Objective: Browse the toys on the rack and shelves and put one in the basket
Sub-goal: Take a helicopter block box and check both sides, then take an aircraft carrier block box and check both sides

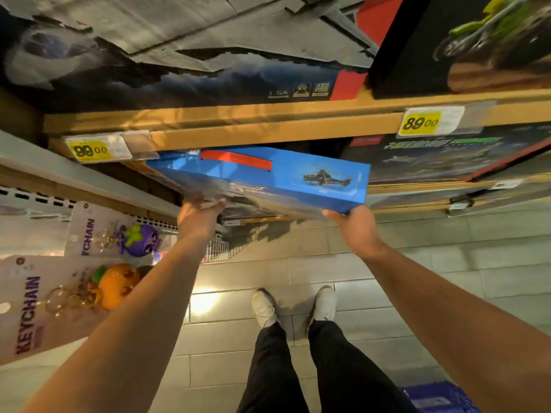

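Shelf edge (268, 126) crowds above blue box (268, 180); floor (402, 263) below open.

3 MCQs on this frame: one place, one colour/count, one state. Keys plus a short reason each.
1. Where is the blue helicopter box?
A. on the floor
B. held at the shelf edge under the price tags
C. in the basket

2. How many yellow price tags are visible?
A. two
B. four
C. none

3. How is the box held?
A. one hand
B. both hands
C. by nobody

Key:
1 B: it juts out below the wooden shelf.
2 A: one tag on the left, another tag on the right.
3 B: left hand and right hand grip its near edge.
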